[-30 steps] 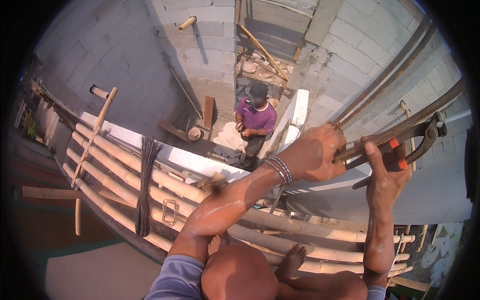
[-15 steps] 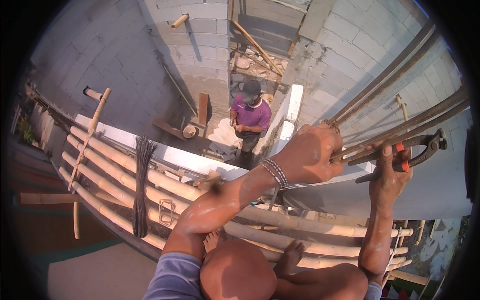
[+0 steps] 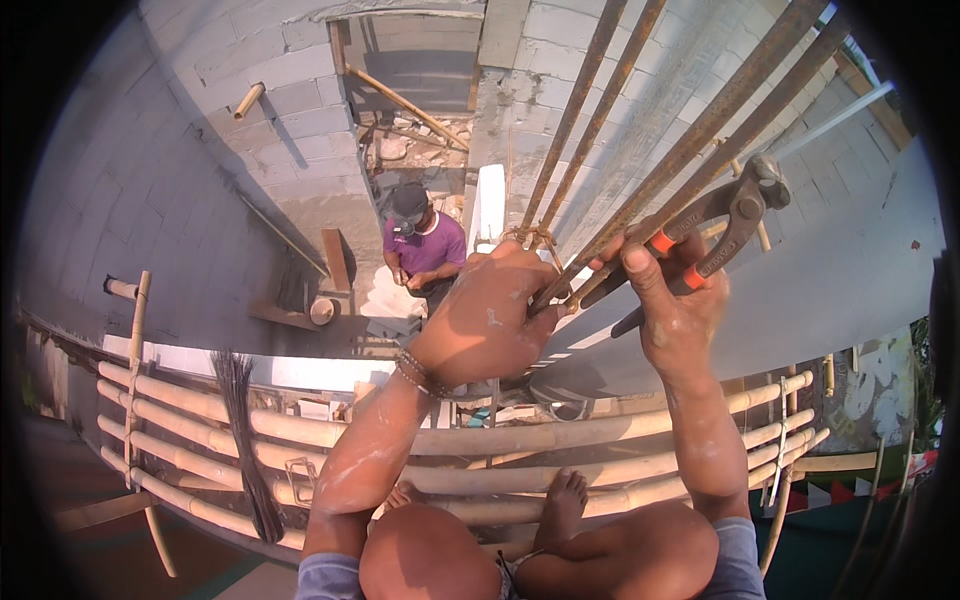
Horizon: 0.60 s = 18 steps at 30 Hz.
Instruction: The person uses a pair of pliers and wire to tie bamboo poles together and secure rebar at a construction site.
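My left hand [image 3: 495,310] is closed round the lower part of rusty rebar rods [image 3: 728,105], which rise toward the upper right. A rusty stirrup [image 3: 540,238] crosses the rods just beyond its knuckles. Held in my right hand [image 3: 685,310] are end-cutting pincers [image 3: 747,207] with dark handles and orange bands, their jaws pointing up and away. That hand's fingers also reach against the nearest rod. Part of the left fingers' grip is hidden behind the hand.
I squat barefoot on bamboo scaffold poles [image 3: 600,462]. A bundle of dark tie wire [image 3: 245,440] hangs over them at left, beside a small bent-metal stirrup [image 3: 300,480]. Below, a person in a purple shirt [image 3: 437,243] stands between grey block walls [image 3: 300,130].
My view has swung to the right, so the person and walls sit farther left. Both hands still hold the rods and pincers; the pincers now stand more upright.
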Motion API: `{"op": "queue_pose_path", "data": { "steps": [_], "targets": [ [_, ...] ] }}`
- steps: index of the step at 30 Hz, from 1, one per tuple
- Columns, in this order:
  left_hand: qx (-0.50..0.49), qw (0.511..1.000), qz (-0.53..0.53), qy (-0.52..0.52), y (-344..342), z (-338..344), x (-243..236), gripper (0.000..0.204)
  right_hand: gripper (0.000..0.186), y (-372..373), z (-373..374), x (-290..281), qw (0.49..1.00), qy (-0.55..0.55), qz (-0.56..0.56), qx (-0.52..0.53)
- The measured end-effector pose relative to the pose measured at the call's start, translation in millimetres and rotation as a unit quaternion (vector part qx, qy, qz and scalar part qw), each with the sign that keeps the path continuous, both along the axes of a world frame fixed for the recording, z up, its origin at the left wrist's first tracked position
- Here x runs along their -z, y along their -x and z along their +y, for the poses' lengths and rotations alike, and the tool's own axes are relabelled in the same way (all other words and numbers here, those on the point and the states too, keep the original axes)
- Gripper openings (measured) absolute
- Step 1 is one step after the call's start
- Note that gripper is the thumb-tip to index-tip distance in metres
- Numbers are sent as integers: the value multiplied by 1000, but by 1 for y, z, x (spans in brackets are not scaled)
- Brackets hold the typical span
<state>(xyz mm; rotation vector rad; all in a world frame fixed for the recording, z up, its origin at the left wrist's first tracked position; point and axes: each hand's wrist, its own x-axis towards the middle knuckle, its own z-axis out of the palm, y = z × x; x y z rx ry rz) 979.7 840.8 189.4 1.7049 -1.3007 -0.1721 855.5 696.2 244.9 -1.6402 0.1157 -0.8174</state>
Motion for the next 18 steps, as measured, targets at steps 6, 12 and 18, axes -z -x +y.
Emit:
{"op": "queue_pose_path", "data": {
  "steps": [6, 12, 18],
  "targets": [
    [-16, 999, 40, 32, 6, 9, -2, 13, 24, -3, 3, 3, 1000, 1, -2, -1],
    [51, 998, 4, 28, -6, 8, 0, 14, 21, 0, 13, -2, 985, 139, 51, 91],
    [38, 999, 11, -19, -11, 8, -5, 12, 30, 12, 25, 33, 979, 73, 38, 188]
  ]
}}
